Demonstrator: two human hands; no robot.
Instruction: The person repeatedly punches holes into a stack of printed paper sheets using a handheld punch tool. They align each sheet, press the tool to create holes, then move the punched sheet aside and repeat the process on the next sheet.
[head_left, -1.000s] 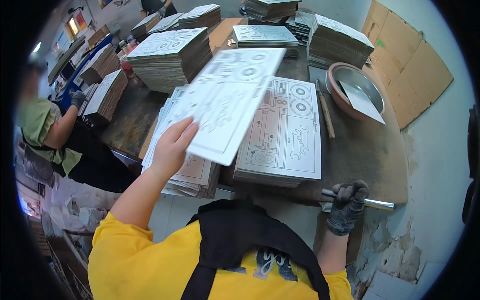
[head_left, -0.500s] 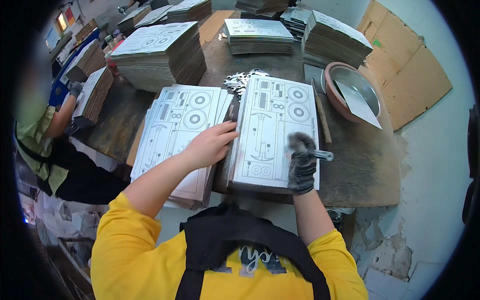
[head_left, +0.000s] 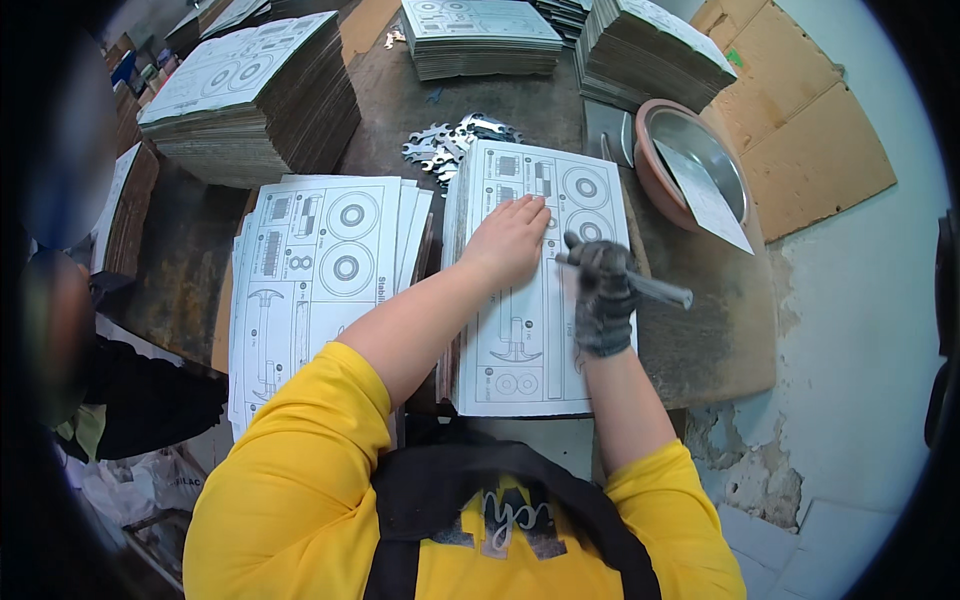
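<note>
My bare left hand (head_left: pixel 512 238) lies flat on top of a stack of white printed boards (head_left: pixel 520 385), its fingers stretched out. My right hand (head_left: pixel 603 290), in a dark grey glove, is closed round a silver metal tool (head_left: pixel 662 291) with a long handle. It is over the right side of the same stack, and the tool's end sticks out to the right. Motion blurs the glove, and its fingers hide the rest of the tool. Left of this stack is a second, looser stack of printed boards (head_left: pixel 315 240), partly under my left arm.
A heap of silver open-ended wrenches (head_left: pixel 450 145) lies behind the stacks. Tall board stacks (head_left: pixel 300 110) stand at the far left and back. A pink-rimmed metal bowl (head_left: pixel 650 160), holding a sheet, is at the right. Part of another person (head_left: pixel 130 395) shows at the left.
My left hand has moved from the near stack's left edge onto its top, further right. The right hand has turned and lifted the tool slightly. The whole view has shifted.
</note>
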